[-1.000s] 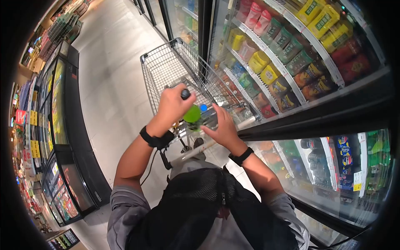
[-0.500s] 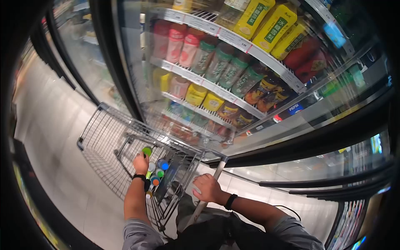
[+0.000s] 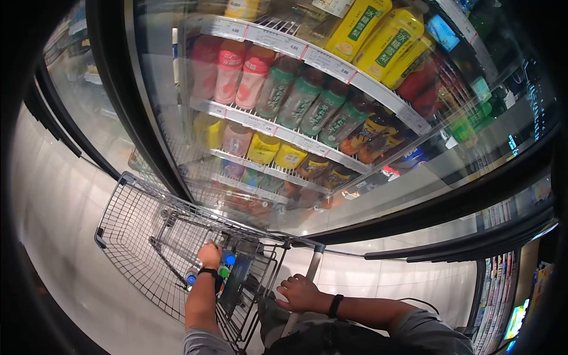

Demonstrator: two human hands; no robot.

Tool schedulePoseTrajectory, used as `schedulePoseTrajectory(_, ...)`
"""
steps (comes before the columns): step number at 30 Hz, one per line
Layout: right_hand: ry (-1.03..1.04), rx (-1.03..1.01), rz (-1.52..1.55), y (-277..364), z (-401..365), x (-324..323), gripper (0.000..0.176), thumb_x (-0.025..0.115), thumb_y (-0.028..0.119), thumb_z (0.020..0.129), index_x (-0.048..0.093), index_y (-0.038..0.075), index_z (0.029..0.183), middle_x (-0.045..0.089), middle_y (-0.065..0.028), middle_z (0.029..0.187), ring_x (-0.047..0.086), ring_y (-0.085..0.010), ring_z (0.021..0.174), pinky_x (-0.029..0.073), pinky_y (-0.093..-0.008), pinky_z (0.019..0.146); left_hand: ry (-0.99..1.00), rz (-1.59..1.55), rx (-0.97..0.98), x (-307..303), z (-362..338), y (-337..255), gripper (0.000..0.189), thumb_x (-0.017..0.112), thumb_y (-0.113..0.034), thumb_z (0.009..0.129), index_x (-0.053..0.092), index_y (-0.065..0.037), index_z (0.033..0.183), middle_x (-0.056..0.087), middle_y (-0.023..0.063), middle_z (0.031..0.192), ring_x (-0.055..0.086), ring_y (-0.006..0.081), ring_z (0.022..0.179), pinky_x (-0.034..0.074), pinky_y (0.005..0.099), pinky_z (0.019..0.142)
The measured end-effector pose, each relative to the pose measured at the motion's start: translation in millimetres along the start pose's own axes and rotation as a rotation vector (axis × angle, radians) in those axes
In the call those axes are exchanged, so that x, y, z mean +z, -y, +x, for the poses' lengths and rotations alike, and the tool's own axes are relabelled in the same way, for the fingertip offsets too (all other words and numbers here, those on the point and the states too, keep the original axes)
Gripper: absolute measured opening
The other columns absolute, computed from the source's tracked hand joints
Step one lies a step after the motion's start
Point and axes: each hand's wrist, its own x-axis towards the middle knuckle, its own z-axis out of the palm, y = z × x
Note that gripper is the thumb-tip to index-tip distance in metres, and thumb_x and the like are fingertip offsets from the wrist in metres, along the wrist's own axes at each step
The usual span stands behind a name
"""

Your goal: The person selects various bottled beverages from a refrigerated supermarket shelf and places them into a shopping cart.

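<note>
My left hand (image 3: 210, 254) reaches down into the wire shopping cart (image 3: 112, 219), its fingers closed around a bottle of which only a sliver of green cap shows past them. Close beside it stand a bottle with a blue cap (image 3: 229, 259) and one with a green cap (image 3: 223, 271). Left of the wrist, near the basket's side, is another blue cap (image 3: 190, 278). My right hand (image 3: 297, 293) is wrapped over the cart handle (image 3: 315, 262), with a black band on its wrist.
Beyond the cart, a glass-fronted cooler holds rows of drinks, among them yellow bottles (image 3: 358, 29), pink bottles (image 3: 254, 77) and green-labelled bottles (image 3: 305, 97). Its black door frame (image 3: 414, 222) runs along the right. A rack of packages (image 3: 496, 296) stands at the lower right.
My left hand has moved lower in the view, and its green-capped bottle is now mostly covered. A blue cap shows left of the wrist. The cooler appears larger, shifted left. My right hand stays on the handle.
</note>
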Motion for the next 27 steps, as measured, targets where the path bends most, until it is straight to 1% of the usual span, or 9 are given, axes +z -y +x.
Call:
schedulePoseTrajectory(4,-0.021,0.042,0.010,12,-5,-1,0.034,0.062,0.042,0.089,0.065,0.008,0.090,0.065,-0.0089,0.085,0.066,-0.0289,0.083,0.050,-0.0421,0.080,0.084,0.096,0.033,2,-5,-2,0.038,0.070,-0.041,0.084,0.073,-0.007,0.100,0.074,0.0162,0.093,0.072,0.0349,0.086,0.058,0.0451,0.076)
schedulePoseTrajectory(6,-0.034,0.015,0.003,18,-5,3,0.034,0.063,0.043,0.089,0.066,0.009,0.089,0.066,-0.0077,0.082,0.066,-0.0281,0.082,0.050,-0.0413,0.079,0.262,0.141,-0.012,-1,-11,1,0.043,0.063,-0.046,0.087,0.074,-0.007,0.102,0.075,0.0160,0.100,0.072,0.0325,0.095,0.058,0.0434,0.083)
schedulePoseTrajectory(11,-0.061,0.014,0.006,43,-23,12,0.037,0.060,0.046,0.089,0.066,0.010,0.087,0.066,-0.0082,0.081,0.067,-0.0279,0.082,0.050,-0.0413,0.076,0.435,-0.043,-0.059,-42,-44,20,0.066,0.063,-0.061,0.085,0.069,-0.005,0.119,0.069,0.0205,0.119,0.066,0.0375,0.111,0.052,0.0442,0.095)
schedulePoseTrajectory(14,-0.066,-0.001,-0.005,51,-27,14,0.038,0.058,0.047,0.090,0.067,0.010,0.086,0.066,-0.0086,0.079,0.067,-0.0281,0.079,0.051,-0.0414,0.073,0.267,-0.229,0.062,-49,-22,41,0.074,0.065,-0.061,0.085,0.064,0.000,0.127,0.067,0.0245,0.122,0.063,0.0417,0.115,0.050,0.0447,0.099)
schedulePoseTrajectory(16,-0.078,0.024,-0.049,60,-33,24,0.039,0.058,0.048,0.089,0.067,0.010,0.086,0.067,-0.0095,0.081,0.068,-0.0286,0.080,0.051,-0.0420,0.073,-0.018,-0.434,0.089,-118,1,53,0.074,0.066,-0.062,0.083,0.066,0.001,0.122,0.068,0.0296,0.115,0.064,0.0427,0.113,0.050,0.0466,0.098)
schedulePoseTrajectory(17,-0.079,0.011,-0.033,71,-42,27,0.040,0.058,0.048,0.088,0.068,0.009,0.084,0.068,-0.0105,0.081,0.068,-0.0304,0.080,0.052,-0.0437,0.073,-0.075,-0.424,0.078,-133,-19,60,0.071,0.067,-0.060,0.085,0.067,0.001,0.121,0.069,0.0280,0.111,0.066,0.0420,0.107,0.051,0.0456,0.094)
schedulePoseTrajectory(19,-0.128,-0.001,-0.041,87,-53,31,0.039,0.058,0.048,0.088,0.069,0.010,0.083,0.068,-0.0095,0.079,0.068,-0.0300,0.080,0.052,-0.0436,0.073,-0.213,-0.633,0.080,-253,-68,48,0.062,0.069,-0.055,0.087,0.069,0.001,0.115,0.072,0.0223,0.099,0.070,0.0329,0.093,0.054,0.0397,0.082)
schedulePoseTrajectory(23,-0.127,0.077,0.044,112,-73,53,0.036,0.057,0.042,0.086,0.070,0.009,0.082,0.071,-0.0144,0.081,0.069,-0.0346,0.081,0.052,-0.0475,0.074,-0.135,-0.594,0.253,-352,-291,26,0.054,0.067,-0.050,0.092,0.070,0.001,0.111,0.072,0.0217,0.096,0.071,0.0314,0.089,0.054,0.0401,0.080)
schedulePoseTrajectory(27,-0.238,0.063,0.045,164,-115,78,0.038,0.056,0.043,0.086,0.070,0.007,0.083,0.071,-0.0149,0.079,0.069,-0.0351,0.080,0.052,-0.0492,0.075,0.152,-0.313,0.419,-274,-505,39,0.055,0.067,-0.050,0.091,0.068,-0.001,0.116,0.071,0.0231,0.102,0.069,0.0375,0.095,0.053,0.0435,0.084)
